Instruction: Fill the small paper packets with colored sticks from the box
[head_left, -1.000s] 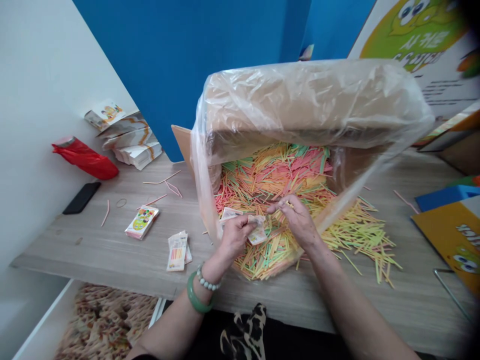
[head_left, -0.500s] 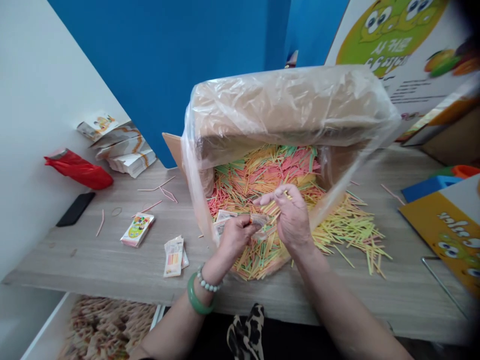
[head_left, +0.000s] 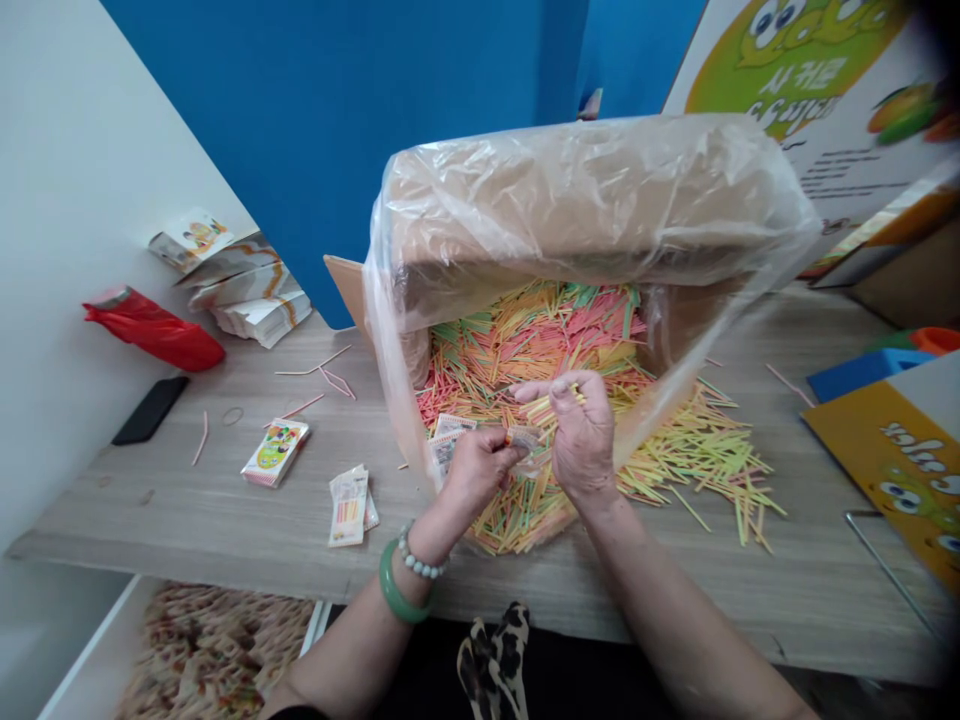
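My left hand [head_left: 480,465] pinches a small clear printed packet [head_left: 523,438] in front of the box opening. Right beside it, my right hand [head_left: 585,430] is closed around a small bundle of thin yellow and pink sticks [head_left: 541,408], whose ends point toward the packet. Whether the sticks touch the packet I cannot tell. Under both hands lies a heap of thin coloured sticks [head_left: 525,335] inside a cardboard box lined with a clear plastic bag [head_left: 600,190]. More printed packets [head_left: 442,450] rest on the heap just left of my left hand.
Loose yellow sticks [head_left: 697,450] spill onto the table right of the box. At left lie filled packets [head_left: 349,507], a small printed box [head_left: 275,452], a black phone [head_left: 151,410], a red pouch [head_left: 161,330] and stacked cartons [head_left: 251,290]. An orange display box [head_left: 892,450] stands right.
The view has shifted slightly. My right hand has tilted a little with the sticks; my left hand keeps its pinch on the packet.
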